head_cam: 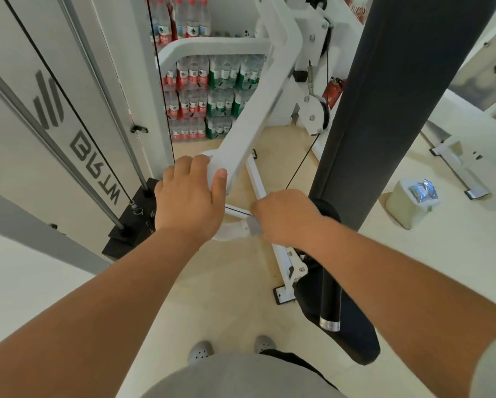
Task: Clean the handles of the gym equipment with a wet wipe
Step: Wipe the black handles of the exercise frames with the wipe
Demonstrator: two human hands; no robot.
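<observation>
A white lever arm (pixel 252 116) of the gym machine slants down towards me. My left hand (pixel 188 199) grips its rounded lower end, fingers curled over the top and thumb against the side. Just to the right, my right hand (pixel 287 216) is closed round a white wet wipe (pixel 232 231). The wipe bunches out to the left of my fist, against a short grey handle piece (pixel 254 225). What lies under my right palm is hidden. A black handle (pixel 330 294) with a silver end cap hangs below my right forearm.
A tall dark padded post (pixel 384 110) stands on the right. A cable runs down to the weight stack (pixel 132 222) on the left. Packs of bottled water (pixel 212 96) are stacked behind. A wipes packet (pixel 422 191) lies on a white container (pixel 404 211) on the floor.
</observation>
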